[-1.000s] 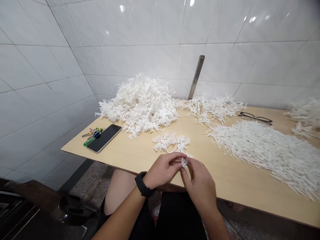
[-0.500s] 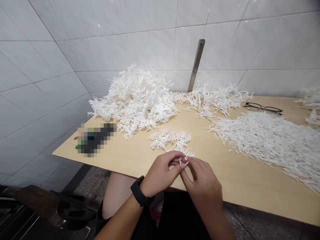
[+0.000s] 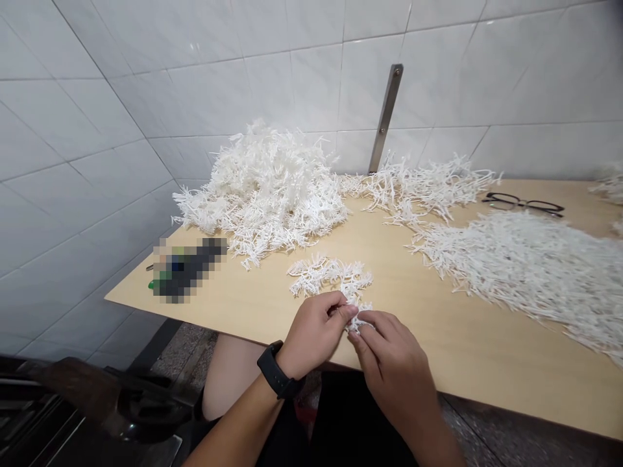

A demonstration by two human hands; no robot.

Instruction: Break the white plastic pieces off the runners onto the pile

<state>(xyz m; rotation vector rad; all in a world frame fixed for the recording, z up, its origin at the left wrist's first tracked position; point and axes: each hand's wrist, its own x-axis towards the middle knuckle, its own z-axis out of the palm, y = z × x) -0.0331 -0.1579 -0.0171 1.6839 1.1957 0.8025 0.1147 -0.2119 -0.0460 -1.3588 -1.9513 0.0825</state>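
My left hand [image 3: 315, 332], with a black watch on the wrist, and my right hand [image 3: 392, 363] meet at the near edge of a wooden table [image 3: 438, 337]. Both pinch a small white plastic piece [image 3: 357, 322] between their fingertips. Just beyond them lies a small cluster of white branched plastic pieces [image 3: 331, 275]. A big heap of the same white pieces [image 3: 265, 188] rises at the back left. A wide flat spread of white sticks [image 3: 525, 269] covers the right side.
A blurred dark object with green bits [image 3: 187, 267] lies at the table's left corner. Black glasses [image 3: 523, 204] rest at the back right. A metal bracket [image 3: 384, 117] runs up the tiled wall. More white pieces [image 3: 428, 185] lie under it.
The view has tilted and shifted slightly. My hands have stayed together at the table's edge, still working the small white piece between the fingertips.
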